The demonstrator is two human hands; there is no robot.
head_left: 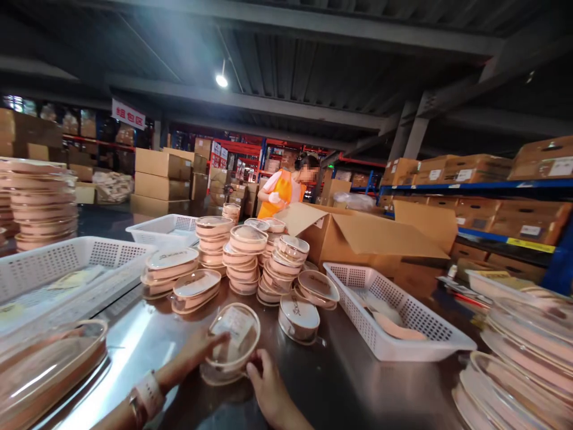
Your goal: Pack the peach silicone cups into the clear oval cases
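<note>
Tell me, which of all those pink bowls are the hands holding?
The round lidded bowl nearest the camera, with a paper slip under its clear lid. The left hand and right hand grip it; the other bowls sit untouched behind.

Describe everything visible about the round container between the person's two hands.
The container is a round, shallow pink dish under a clear plastic lid, with a pale paper slip showing through the lid. It sits tilted toward the camera on the shiny metal table. The left hand rests fingers on its lid and left rim; the right hand touches its lower right edge. Similar containers stand stacked behind it.
</note>
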